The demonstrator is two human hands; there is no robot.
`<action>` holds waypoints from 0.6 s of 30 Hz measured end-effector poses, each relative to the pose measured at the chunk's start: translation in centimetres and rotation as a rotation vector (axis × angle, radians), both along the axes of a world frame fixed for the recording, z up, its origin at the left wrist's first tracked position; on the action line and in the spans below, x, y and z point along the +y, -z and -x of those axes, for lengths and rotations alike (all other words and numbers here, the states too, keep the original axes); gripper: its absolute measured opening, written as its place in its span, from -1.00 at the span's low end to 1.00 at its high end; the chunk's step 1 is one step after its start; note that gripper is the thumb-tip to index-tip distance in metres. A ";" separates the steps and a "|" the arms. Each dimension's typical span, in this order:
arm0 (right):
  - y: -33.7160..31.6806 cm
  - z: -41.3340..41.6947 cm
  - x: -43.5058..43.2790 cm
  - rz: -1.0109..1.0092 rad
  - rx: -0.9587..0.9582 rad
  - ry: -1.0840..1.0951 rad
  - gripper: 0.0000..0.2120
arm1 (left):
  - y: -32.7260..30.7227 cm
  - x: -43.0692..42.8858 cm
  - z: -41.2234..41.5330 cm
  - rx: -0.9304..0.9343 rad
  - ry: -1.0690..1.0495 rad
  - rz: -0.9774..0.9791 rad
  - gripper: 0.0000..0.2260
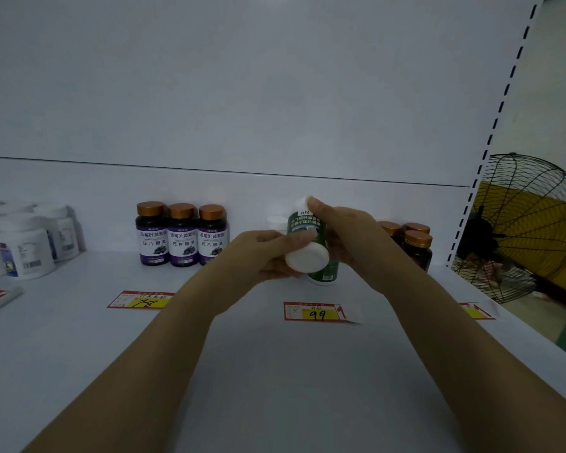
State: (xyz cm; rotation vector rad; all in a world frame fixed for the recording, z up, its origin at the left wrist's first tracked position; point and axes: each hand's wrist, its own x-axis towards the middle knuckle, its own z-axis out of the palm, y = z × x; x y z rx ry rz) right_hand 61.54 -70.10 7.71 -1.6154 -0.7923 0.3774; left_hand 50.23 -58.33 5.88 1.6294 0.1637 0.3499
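My right hand (347, 233) grips a dark green bottle (306, 222) with a white cap, thumb up by the cap. The bottle stands upright, its base (324, 274) at the shelf surface. My left hand (265, 253) holds a second bottle (306, 258) tipped toward me, so only its round white end shows. This one sits in front of the green bottle and touches it. White caps of more bottles (276, 220) show just behind, mostly hidden by my hands.
Everything sits on a white shelf (275, 371). Three purple-label bottles with copper caps (182, 237) stand left of centre, white jars (30, 243) far left, dark copper-capped bottles (412, 243) right. Price tags (317, 312) lie along the front. A black fan (523, 230) stands beyond the right upright.
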 end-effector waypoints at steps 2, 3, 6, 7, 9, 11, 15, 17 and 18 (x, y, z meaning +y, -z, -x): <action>0.0 0.1 0.0 0.026 0.118 -0.025 -0.50 | 0.0 0.2 0.0 0.060 0.014 0.068 -0.55; 0.1 0.2 -0.1 0.027 0.156 -0.043 -0.50 | 0.0 0.2 0.1 0.081 0.026 0.090 -0.51; 0.0 0.3 -0.3 0.044 0.194 -0.075 -0.52 | 0.0 0.3 0.3 0.111 0.048 0.115 -0.49; 0.1 0.3 -0.3 0.047 0.197 -0.078 -0.52 | 0.0 0.3 0.4 0.117 0.048 0.115 -0.50; 0.1 0.3 -0.4 0.050 0.196 -0.082 -0.52 | 0.0 0.2 0.4 0.120 0.047 0.112 -0.51; 0.1 0.2 -0.3 0.052 0.183 -0.080 -0.52 | 0.0 0.2 0.4 0.119 0.050 0.106 -0.52; 0.0 0.1 -0.1 0.040 0.118 -0.018 -0.51 | 0.1 0.3 0.3 0.101 0.061 0.092 -0.59; -0.1 0.0 0.0 0.011 0.031 0.008 -0.50 | 0.1 0.4 0.3 0.068 0.079 0.079 -0.62; -0.2 0.0 -0.1 -0.014 -0.012 0.015 -0.51 | 0.1 0.4 0.4 0.043 0.088 0.066 -0.63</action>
